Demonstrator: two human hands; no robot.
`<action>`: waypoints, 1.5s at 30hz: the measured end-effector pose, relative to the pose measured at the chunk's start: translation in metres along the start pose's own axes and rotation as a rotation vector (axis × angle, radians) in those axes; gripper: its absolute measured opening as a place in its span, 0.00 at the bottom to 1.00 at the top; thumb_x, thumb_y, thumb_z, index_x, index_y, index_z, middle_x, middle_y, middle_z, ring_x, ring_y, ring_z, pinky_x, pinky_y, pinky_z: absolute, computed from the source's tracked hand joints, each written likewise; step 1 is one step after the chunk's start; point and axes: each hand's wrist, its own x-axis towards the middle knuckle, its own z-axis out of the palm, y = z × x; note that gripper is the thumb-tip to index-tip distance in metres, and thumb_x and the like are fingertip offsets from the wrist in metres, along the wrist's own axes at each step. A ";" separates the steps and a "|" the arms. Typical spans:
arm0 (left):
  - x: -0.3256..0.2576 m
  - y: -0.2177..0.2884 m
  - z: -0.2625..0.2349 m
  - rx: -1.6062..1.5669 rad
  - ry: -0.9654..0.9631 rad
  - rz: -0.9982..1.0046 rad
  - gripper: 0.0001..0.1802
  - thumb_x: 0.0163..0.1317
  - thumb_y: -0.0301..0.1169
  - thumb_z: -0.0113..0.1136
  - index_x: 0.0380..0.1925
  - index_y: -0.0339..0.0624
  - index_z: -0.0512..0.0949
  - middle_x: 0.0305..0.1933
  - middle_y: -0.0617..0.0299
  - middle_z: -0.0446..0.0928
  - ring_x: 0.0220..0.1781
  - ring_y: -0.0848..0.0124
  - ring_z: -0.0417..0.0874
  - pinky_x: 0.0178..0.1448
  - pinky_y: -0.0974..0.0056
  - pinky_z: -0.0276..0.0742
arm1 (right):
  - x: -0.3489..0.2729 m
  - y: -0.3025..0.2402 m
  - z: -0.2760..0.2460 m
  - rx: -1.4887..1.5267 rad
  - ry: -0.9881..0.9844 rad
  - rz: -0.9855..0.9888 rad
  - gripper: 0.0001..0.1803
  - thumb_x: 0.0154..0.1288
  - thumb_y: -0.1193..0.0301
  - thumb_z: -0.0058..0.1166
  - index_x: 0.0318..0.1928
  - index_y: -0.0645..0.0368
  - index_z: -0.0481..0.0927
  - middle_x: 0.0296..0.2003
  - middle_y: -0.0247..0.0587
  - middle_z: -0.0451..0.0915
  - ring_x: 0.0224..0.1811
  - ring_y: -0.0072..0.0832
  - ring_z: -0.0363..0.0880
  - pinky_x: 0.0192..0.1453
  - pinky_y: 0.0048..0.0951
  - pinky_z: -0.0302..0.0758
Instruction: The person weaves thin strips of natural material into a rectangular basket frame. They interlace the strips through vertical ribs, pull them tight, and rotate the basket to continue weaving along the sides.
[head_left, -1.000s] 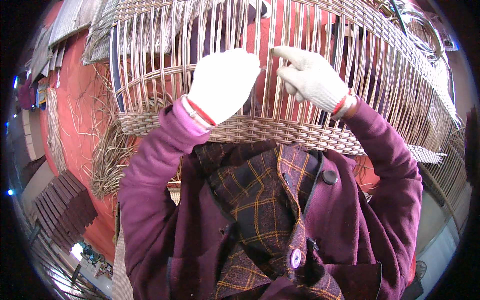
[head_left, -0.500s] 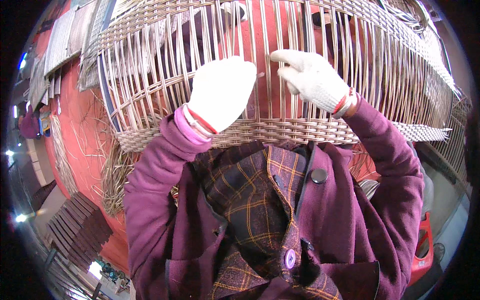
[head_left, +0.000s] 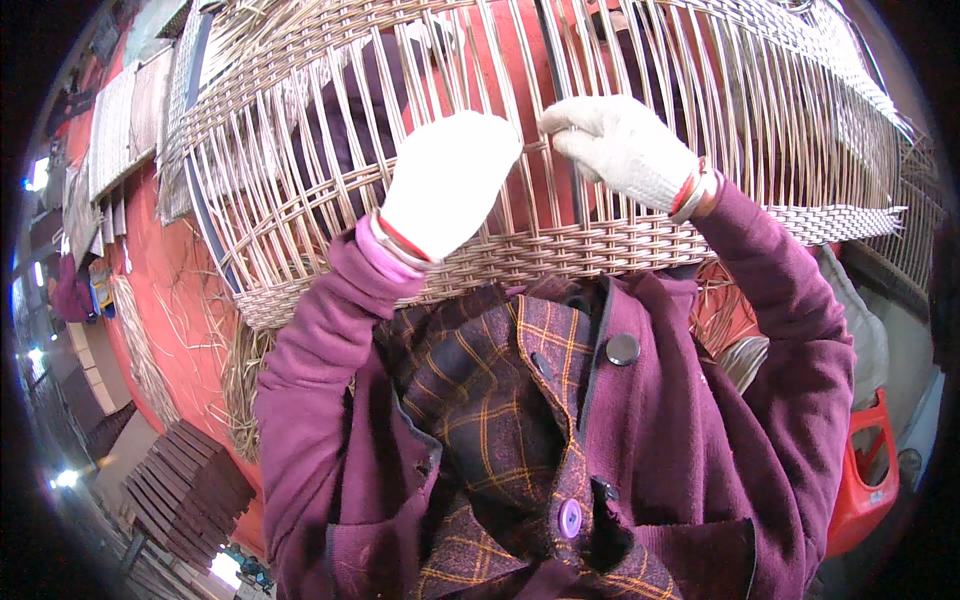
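Note:
A part-woven wicker panel [head_left: 560,250] lies across in front of me, with tight woven bands at its near and far edges and open upright strands between. One weaving strand [head_left: 535,147] runs crosswise through the open part, from the panel's left side to my hands. My left hand [head_left: 450,180], in a white glove, is closed around that strand; glare and the glove hide its fingertips. Just to its right, my right hand [head_left: 622,150], also gloved, pinches at the strand with thumb and fingers together. A short length of the strand shows between the hands.
Loose wicker strands [head_left: 240,390] lie on the red floor [head_left: 170,260] at left. Brown slatted pieces [head_left: 185,490] are stacked at lower left, and flat woven panels [head_left: 125,120] lean beyond. A red plastic stool [head_left: 865,480] stands close by my right elbow.
My right hand's fingers have drawn together from a spread position onto the strand. Both hands stay close together. The panel appears slightly tilted and shifted as the view turns.

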 end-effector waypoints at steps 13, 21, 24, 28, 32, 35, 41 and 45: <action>-0.004 0.006 0.034 0.167 -0.097 -0.011 0.08 0.66 0.30 0.61 0.42 0.42 0.83 0.38 0.54 0.83 0.43 0.55 0.88 0.47 0.52 0.84 | -0.007 0.029 0.024 -0.061 0.211 -0.062 0.13 0.77 0.64 0.55 0.47 0.60 0.84 0.38 0.53 0.87 0.44 0.52 0.88 0.51 0.49 0.83; 0.003 0.005 0.001 -0.046 -0.127 -0.040 0.08 0.73 0.29 0.60 0.42 0.38 0.85 0.42 0.53 0.86 0.44 0.55 0.89 0.51 0.55 0.86 | -0.001 0.034 0.004 0.226 -0.159 0.024 0.14 0.78 0.63 0.58 0.50 0.61 0.88 0.21 0.32 0.79 0.22 0.17 0.76 0.30 0.27 0.76; 0.001 0.011 0.003 0.117 -0.131 -0.063 0.08 0.71 0.30 0.61 0.43 0.39 0.85 0.41 0.53 0.85 0.43 0.56 0.89 0.48 0.54 0.85 | -0.001 0.039 0.006 0.077 0.020 -0.080 0.17 0.78 0.66 0.53 0.58 0.62 0.85 0.21 0.33 0.78 0.20 0.19 0.76 0.28 0.29 0.77; 0.008 0.018 0.035 0.175 -0.171 -0.161 0.09 0.69 0.30 0.63 0.45 0.41 0.85 0.40 0.54 0.84 0.42 0.56 0.88 0.46 0.53 0.84 | 0.011 0.038 0.021 -0.275 0.015 -0.267 0.18 0.73 0.59 0.56 0.48 0.59 0.89 0.39 0.58 0.89 0.43 0.52 0.90 0.54 0.51 0.83; 0.014 0.020 0.033 0.123 0.108 -0.015 0.11 0.74 0.30 0.62 0.50 0.42 0.87 0.43 0.52 0.86 0.44 0.56 0.88 0.51 0.54 0.84 | 0.009 0.038 0.000 0.000 -0.036 -0.129 0.15 0.74 0.62 0.60 0.37 0.62 0.88 0.23 0.46 0.79 0.28 0.32 0.81 0.41 0.38 0.78; 0.026 0.028 0.023 -0.248 0.065 -0.226 0.13 0.73 0.29 0.65 0.54 0.39 0.86 0.49 0.52 0.88 0.49 0.55 0.91 0.53 0.57 0.86 | -0.015 0.033 -0.024 0.224 0.106 -0.162 0.16 0.72 0.62 0.63 0.33 0.62 0.88 0.20 0.41 0.80 0.22 0.25 0.77 0.33 0.35 0.75; 0.047 0.031 0.028 0.090 -0.057 0.082 0.06 0.66 0.30 0.64 0.40 0.46 0.87 0.34 0.57 0.85 0.37 0.58 0.89 0.44 0.54 0.86 | -0.042 0.044 -0.028 0.114 0.117 0.058 0.16 0.78 0.64 0.53 0.53 0.63 0.85 0.23 0.37 0.81 0.22 0.23 0.79 0.29 0.31 0.77; 0.044 0.038 0.051 0.088 -0.249 -0.018 0.07 0.68 0.33 0.65 0.40 0.43 0.85 0.37 0.57 0.85 0.42 0.56 0.89 0.48 0.53 0.86 | -0.025 0.059 -0.008 -0.221 0.152 -0.233 0.18 0.76 0.64 0.54 0.56 0.62 0.85 0.28 0.47 0.83 0.28 0.38 0.84 0.39 0.39 0.82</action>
